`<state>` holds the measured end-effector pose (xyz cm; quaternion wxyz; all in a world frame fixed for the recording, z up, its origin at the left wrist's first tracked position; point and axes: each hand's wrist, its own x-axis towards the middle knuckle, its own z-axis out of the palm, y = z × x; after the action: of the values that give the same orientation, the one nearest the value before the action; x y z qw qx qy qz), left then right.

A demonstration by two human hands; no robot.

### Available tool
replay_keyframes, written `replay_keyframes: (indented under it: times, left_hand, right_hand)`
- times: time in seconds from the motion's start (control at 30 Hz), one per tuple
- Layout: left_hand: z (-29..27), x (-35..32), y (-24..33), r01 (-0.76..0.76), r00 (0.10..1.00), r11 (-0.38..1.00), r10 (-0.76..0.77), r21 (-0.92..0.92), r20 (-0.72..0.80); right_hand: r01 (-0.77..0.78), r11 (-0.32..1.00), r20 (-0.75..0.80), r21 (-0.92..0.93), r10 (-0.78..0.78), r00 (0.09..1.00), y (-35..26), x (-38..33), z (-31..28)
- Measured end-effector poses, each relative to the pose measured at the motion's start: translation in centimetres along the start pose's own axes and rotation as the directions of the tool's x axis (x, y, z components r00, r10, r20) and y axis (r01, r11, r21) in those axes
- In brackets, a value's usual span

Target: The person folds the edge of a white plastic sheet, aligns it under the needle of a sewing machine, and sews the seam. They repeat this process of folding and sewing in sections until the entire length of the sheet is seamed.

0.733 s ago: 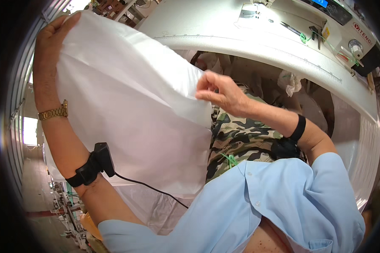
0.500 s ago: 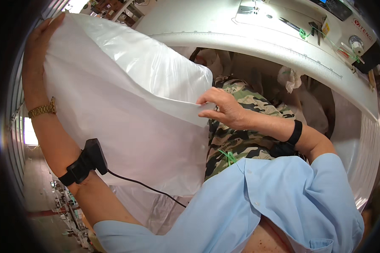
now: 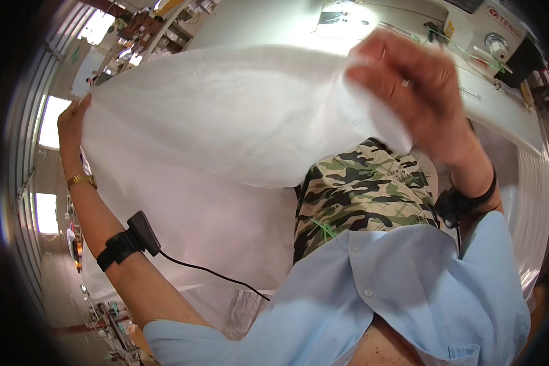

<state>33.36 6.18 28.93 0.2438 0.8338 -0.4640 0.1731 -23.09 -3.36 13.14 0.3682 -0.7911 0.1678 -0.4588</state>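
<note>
A large sheet of white fabric [image 3: 226, 134] is stretched wide between both my hands above my lap. My left hand [image 3: 72, 121] grips its far left edge, arm raised and extended; a gold watch and a black wrist strap with a cable sit on that forearm. My right hand [image 3: 418, 91] is lifted close to the camera, fingers closed on the fabric's right edge. Under the cloth, camouflage trousers [image 3: 360, 195] show on my lap, above my light blue shirt [image 3: 409, 287].
A white sewing machine [image 3: 476, 30] stands on the pale worktable [image 3: 287, 24] at the top right, with green thread beside it. More white fabric [image 3: 531, 201] hangs at the right. Windows and shelving line the left side.
My right hand has risen up and to the right, toward the camera, pulling the fabric out wide. My left hand has lowered a little, still gripping its edge.
</note>
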Motion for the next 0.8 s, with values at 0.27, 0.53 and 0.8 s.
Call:
replay_keyframes:
  times: [0.27,0.53,0.8]
  left_hand:
    - [4.9,-6.8,17.2,-0.604,0.796,0.795,0.6,-0.051,-0.081]
    - [11.2,-17.4,32.5,-0.652,0.524,0.473,0.846,-0.592,0.099]
    - [10.3,-16.7,30.9,-0.538,0.479,0.515,0.838,-0.667,0.26]
  right_hand:
    - [0.019,0.814,0.041,-0.58,0.006,0.999,3.1,5.6,-1.0]
    - [0.061,0.84,-0.011,-0.539,-0.08,0.997,2.9,5.0,-0.4]
    - [-0.246,0.861,0.138,0.445,0.206,0.969,8.0,2.0,1.0]
